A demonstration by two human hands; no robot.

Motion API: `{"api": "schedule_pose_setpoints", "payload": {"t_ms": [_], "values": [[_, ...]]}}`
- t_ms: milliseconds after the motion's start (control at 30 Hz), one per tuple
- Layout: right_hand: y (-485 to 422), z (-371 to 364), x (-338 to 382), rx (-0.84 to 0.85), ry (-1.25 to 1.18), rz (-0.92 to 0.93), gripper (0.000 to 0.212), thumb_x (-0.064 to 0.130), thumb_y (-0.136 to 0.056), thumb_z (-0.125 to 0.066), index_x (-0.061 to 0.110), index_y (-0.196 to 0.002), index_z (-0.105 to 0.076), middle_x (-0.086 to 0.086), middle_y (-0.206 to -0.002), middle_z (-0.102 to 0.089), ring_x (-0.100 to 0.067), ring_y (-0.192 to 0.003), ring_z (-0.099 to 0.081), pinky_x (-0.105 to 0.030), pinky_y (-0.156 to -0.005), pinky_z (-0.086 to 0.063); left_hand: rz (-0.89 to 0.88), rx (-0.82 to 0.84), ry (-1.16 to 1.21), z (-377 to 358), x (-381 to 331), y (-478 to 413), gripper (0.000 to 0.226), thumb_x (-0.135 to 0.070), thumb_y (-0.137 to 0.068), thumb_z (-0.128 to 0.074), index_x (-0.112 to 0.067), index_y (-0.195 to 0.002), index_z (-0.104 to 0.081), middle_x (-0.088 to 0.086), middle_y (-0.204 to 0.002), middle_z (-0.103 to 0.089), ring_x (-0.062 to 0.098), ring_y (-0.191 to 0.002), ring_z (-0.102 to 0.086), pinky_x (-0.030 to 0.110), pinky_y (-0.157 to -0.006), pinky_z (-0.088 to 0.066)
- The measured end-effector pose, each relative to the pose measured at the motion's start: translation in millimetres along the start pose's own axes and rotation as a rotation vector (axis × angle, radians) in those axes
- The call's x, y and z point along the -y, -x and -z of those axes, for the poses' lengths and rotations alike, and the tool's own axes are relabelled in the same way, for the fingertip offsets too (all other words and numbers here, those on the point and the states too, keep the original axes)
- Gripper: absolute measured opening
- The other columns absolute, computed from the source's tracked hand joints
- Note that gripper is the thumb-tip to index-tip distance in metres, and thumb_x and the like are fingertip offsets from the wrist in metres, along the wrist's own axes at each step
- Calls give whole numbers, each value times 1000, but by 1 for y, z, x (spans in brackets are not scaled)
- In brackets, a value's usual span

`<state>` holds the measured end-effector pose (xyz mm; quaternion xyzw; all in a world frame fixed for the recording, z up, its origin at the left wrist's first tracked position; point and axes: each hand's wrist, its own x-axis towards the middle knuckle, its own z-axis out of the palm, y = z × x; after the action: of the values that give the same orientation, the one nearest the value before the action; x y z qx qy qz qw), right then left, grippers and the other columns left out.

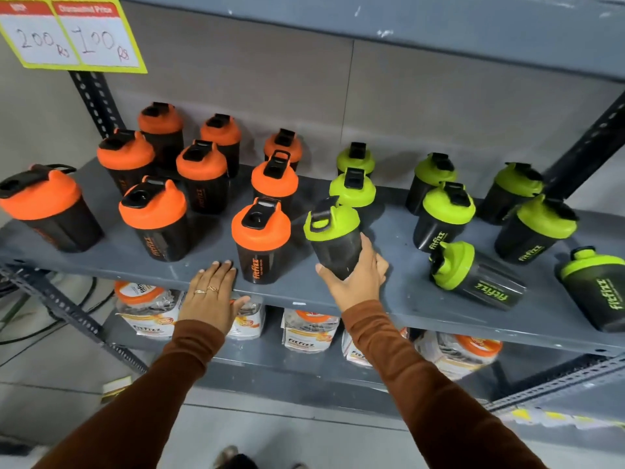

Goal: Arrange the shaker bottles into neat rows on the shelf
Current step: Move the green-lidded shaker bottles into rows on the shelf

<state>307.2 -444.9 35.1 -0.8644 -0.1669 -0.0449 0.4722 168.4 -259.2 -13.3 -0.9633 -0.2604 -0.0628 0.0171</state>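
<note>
Grey metal formed the shelf, with a yellow price card hung above its left end. On the left half stood 9 orange-lidded shaker bottles in loose, uneven lines, the nearest of them upright close to the front edge. The left hand, wearing 2 rings, lay flat and empty on the shelf edge, fingers spread, just beside that nearest orange bottle. Right of it, the right hand gripped the dark body of a green-lidded bottle, which was tilted to the left, its base low by the shelf surface. Behind it stood 2 more green-lidded bottles. Further right, 4 green-lidded bottles stood upright in 2 short files, while 2 green ones lay on their sides near the front right. Below, packaged jars sat on the lower shelf.
</note>
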Motion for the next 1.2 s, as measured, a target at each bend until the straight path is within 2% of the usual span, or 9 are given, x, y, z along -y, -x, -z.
{"api": "schedule_pose_setpoints", "payload": {"t_ms": [133, 233, 433, 567, 633, 733, 833, 967, 1200], "values": [[6, -4, 0, 7, -112, -139, 97, 25, -64, -83, 7, -139, -26, -20, -135, -42, -31, -131, -29, -37, -111, -28, -35, -16, -22, 1, 1, 0, 62, -46, -76, -38, 3, -107, -60, 20, -110, -66, 35, -102, -63, 49, -87, -48], [7, -8, -1, 2, -104, -166, 95, 26, -62, -84, 5, -137, -29, -20, -132, -46, -32, -127, -35, -38, -108, -33, -76, -65, -25, -2, 4, -2, 54, -38, -74, -65, 3, -109, -60, 21, -112, -65, 37, -103, -62, 50, -89, -45], [7, -8, -2, -9, -88, -188, 93, 26, -61, -85, 3, -134, -32, -19, -131, -48, -34, -124, -38, -37, -106, -34, -82, -16, 30, -1, 5, -1, 57, -32, -73, -71, 3, -115, -55, 22, -120, -60, 37, -112, -56, 50, -96, -40], [9, -8, -2, 6, -82, -187, 104, 25, -57, -87, 2, -138, -26, -18, -137, -42, -34, -128, -36, -40, -110, -32, -64, -40, 49, -6, 8, 6, 61, -47, -88, -31, 3, -117, -53, 22, -122, -59, 37, -114, -54, 43, -106, -32], [14, -7, -7, -2, -94, -157, 107, 23, -56, -87, 5, -140, -23, -18, -140, -37, -32, -131, -33, -43, -112, -31, -63, -34, 94, -9, 3, 23, 72, -49, -91, -8, 5, -121, -45, 24, -127, -54, 38, -125, -41, 36, -113, -11], [24, 5, -17, -25, -88, -69, 94, 15, -65, -79, 6, -140, -23, -18, -141, -34, -31, -133, -30, -41, -113, -28, -198, -36, 159, -24, -20, 48, 64, -46, -93, -9, 3, -125, -37, 23, -138, -40, 28, -137, -9, 32, -114, 2], [26, 30, -26, -94, 3, 58, 69, 17, -66, -61, 2, -130, -39, -20, -129, -45, -31, -121, -40, -46, -106, -36, -427, -120, 175, -30, -58, 54, 56, -44, -93, -14, -4, -127, -34, 10, -153, -6, 25, -135, -13, 34, -113, -4], [4, 68, -41, -287, 397, 238, 68, 11, -50, -64, 7, -115, -46, -24, -113, -57, -27, -105, -33, -57, -89, -42, -661, -204, 114, -12, -127, 32, 51, -38, -83, -36, -6, -122, -40, 10, -131, -55, 24, -123, -35, 32, -113, -3], [-34, 140, -85, -198, 833, 30, 116, 11, -36, -89, 8, -134, -28, -27, -138, -42, -46, -131, -32, -69, -102, -22, -677, -114, 155, 14, -240, 0, 58, -42, -75, -36, -6, -117, -53, 8, -120, -63, 22, -110, -60, 34, -101, -34]]}}
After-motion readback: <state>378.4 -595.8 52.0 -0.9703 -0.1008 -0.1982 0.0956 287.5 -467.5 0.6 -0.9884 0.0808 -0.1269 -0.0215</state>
